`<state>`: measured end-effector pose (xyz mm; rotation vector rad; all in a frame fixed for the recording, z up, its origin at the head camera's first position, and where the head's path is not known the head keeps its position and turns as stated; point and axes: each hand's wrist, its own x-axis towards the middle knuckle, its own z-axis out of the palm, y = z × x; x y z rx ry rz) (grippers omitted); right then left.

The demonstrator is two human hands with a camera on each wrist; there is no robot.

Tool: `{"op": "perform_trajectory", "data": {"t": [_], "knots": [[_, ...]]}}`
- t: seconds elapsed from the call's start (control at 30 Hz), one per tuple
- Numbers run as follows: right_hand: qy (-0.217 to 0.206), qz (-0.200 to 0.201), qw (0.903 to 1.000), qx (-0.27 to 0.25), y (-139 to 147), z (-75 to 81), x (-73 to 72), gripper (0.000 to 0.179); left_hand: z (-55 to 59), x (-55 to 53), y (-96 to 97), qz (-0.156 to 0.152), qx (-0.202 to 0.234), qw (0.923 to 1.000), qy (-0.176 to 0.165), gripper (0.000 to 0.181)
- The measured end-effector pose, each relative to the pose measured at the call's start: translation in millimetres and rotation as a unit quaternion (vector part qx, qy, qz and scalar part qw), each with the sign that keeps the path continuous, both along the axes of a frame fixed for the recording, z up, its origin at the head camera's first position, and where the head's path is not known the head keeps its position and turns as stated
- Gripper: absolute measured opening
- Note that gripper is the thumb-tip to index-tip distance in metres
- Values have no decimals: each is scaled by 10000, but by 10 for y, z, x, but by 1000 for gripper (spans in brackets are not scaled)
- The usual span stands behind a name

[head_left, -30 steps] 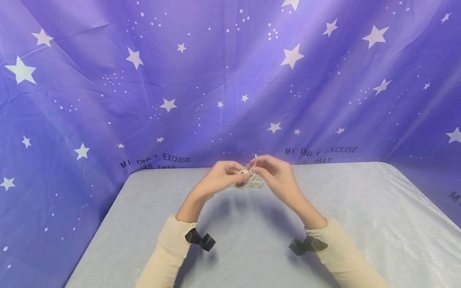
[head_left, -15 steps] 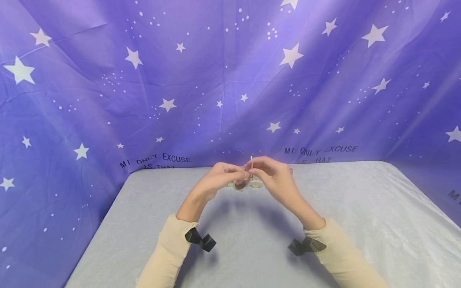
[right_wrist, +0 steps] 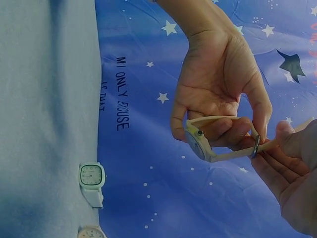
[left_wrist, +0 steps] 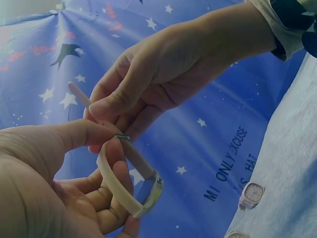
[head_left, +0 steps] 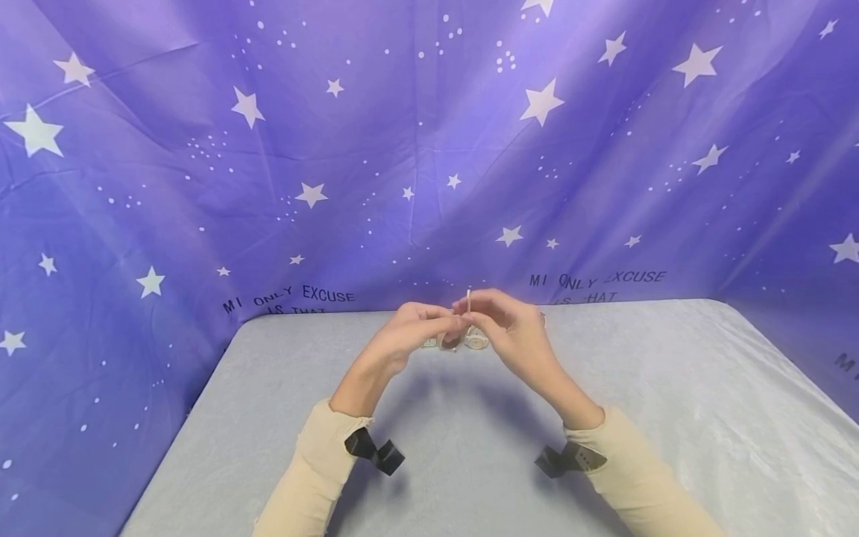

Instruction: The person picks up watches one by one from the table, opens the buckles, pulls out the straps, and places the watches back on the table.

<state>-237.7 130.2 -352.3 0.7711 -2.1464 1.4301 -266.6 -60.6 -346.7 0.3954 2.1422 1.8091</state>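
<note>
A light-strapped wristwatch [right_wrist: 194, 140], its strap bent into a loop, is held in the air between both hands. My left hand [head_left: 412, 332] pinches the strap by its metal buckle [right_wrist: 256, 147] with thumb and forefinger; its other fingers lie inside or behind the loop. My right hand [head_left: 513, 324] pinches the strap beyond the buckle between thumb and fingers, and the strap's free end [left_wrist: 78, 94] sticks out past them. In the left wrist view the watch case [left_wrist: 154, 193] hangs at the loop's lower end. Fingers partly hide the strap where it meets the buckle.
Behind the hands, more watches lie on the grey cloth-covered table [head_left: 463, 462]: a square pale-green one [right_wrist: 91, 176], a round one [head_left: 477, 339] and a pinkish one [left_wrist: 253, 193]. A purple star-printed curtain [head_left: 376, 149] rises along the table's far edge.
The fingertips of both hands have come closer together, and the left fingers now cover the buckle in the head view. The strap's free end has shifted slightly left. Both forearms stay nearly still.
</note>
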Motion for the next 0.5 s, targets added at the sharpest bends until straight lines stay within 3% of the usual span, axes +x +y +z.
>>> {"op": "perform_trajectory", "data": {"t": [0.13, 0.37, 0.5], "knots": [[73, 106, 9998, -162, -6, -7, -12, 20, 11, 11, 10, 121, 37, 9999, 0, 15], [-107, 414, 9974, -576, 10, -7, -26, 19, 21, 28, 12, 56, 233, 9996, 141, 25], [-236, 461, 9960, -726, 18, 6, -30, 17, 31, 36, 21, 45, 306, 9995, 82, 18]]}}
